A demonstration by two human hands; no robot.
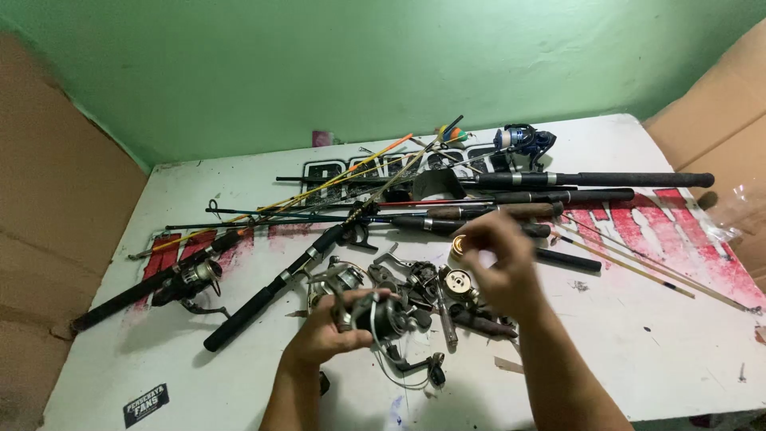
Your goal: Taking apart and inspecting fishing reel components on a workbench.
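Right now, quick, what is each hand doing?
Left hand: closed around a dark fishing reel.
Right hand: raised above the pile of reel parts, blurred; fingers curled, but whether it holds anything cannot be told.

The right hand (496,263) is smeared by motion blur, so whether its grip closes on anything cannot be told. Both forearms run off the picture at 6 o'clock, and the left hand (331,331) hides part of a dark fishing reel (391,319). The desk (654,335) is cut off at 6 o'clock.

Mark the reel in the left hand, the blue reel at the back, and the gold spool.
dark spinning reel (383,318), head view, on its body.
blue reel (523,140), head view, on its housing.
gold spool (458,281), head view, on its top face.
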